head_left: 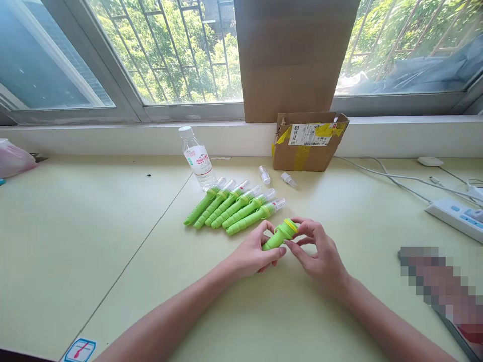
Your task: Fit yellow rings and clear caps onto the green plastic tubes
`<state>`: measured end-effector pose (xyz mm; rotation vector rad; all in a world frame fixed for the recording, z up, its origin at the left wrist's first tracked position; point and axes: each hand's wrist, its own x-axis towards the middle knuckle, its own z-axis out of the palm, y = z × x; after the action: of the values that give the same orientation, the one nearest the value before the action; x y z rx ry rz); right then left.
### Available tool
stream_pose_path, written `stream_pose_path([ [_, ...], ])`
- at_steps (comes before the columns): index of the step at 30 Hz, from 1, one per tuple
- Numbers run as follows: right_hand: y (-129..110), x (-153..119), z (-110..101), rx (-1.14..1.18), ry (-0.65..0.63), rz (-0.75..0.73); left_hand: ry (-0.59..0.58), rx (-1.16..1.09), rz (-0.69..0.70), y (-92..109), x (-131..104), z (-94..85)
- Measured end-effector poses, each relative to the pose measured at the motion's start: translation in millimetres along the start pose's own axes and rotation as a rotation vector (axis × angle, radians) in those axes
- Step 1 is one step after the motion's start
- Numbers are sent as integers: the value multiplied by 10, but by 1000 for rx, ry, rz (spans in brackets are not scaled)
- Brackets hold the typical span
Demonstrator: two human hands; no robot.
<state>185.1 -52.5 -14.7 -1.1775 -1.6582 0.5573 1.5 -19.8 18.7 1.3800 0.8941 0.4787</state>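
Observation:
My left hand [260, 251] is closed around a green plastic tube [278, 237], flashlight-like in shape, with a wide yellow-ringed head tilted up to the right. At that head, the thumb and fingers of my right hand [317, 251] pinch the yellow ring. No clear tip shows on this tube. Beyond my left hand lies a slanted row of several similar green tubes [245, 221], each with a clear ribbed plastic tip. Two loose clear plastic tips, a left one [264, 175] and a right one [289, 180], lie farther back.
A water bottle [198, 158] with a white cap stands behind the row. An opened cardboard box [302, 156] sits against the sill. White cables and a power strip [456, 216] are at the right, above a partly blurred flat object [441, 296]. A pinkish plastic bag [15, 158] lies far left.

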Motion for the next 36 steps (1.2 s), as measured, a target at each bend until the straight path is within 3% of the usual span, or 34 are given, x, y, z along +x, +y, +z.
stream_pose_path([
  [6,24,4,-53,14,-62,-76,21,-59,19,-8,27,8],
  [11,17,-22,-7,-4,81,8,82,-31,44,-4,38,43],
  [15,14,-21,-8,-7,111,-10,108,-22,80,-15,36,64],
  [24,13,18,-94,68,-62,-59,51,-123,53,-26,52,29],
  [36,28,7,-64,-20,98,-73,66,-47,126,-39,66,14],
])
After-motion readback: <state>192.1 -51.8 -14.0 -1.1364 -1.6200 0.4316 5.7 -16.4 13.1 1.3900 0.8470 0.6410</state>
